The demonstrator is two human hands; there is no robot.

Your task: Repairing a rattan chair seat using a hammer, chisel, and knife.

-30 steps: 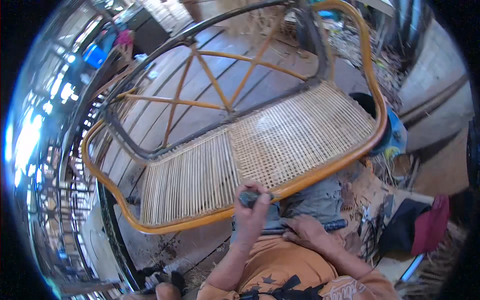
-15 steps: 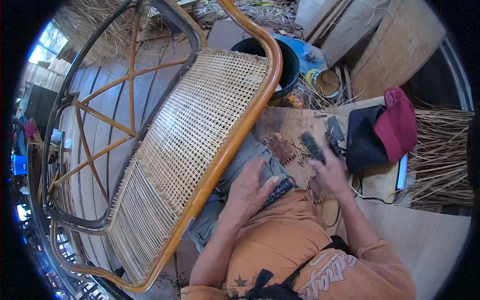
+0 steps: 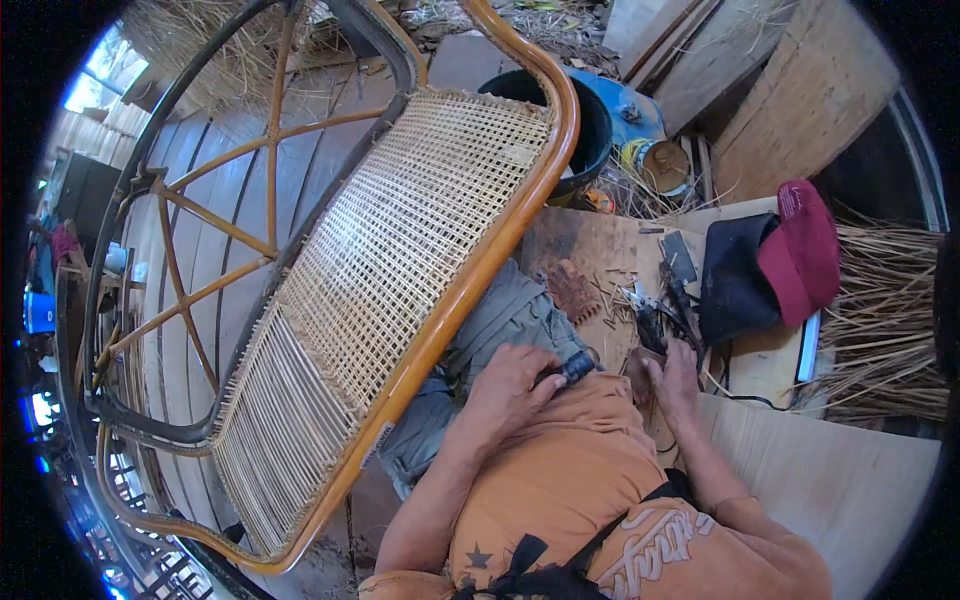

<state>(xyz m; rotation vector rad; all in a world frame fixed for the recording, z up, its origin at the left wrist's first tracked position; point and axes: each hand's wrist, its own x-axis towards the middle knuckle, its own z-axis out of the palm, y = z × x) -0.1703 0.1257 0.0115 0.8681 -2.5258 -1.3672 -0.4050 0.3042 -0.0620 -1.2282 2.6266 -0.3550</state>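
Dropping right hand (image 3: 676,382) to dark tools (image 3: 652,325) on board (image 3: 615,245); a moment ago it held a dark strip higher up.
Left hand (image 3: 513,388) gripping dark handle (image 3: 576,367) at the lap (image 3: 505,315); right's grip unclear. Bucket (image 3: 596,140) contents too shadowed to tell. Rattan settee (image 3: 290,410) ahead-left: glossy frame (image 3: 453,310), seat (image 3: 400,220) part lattice, part parallel canes.

Soft daylight — upper-left glare, bent edges
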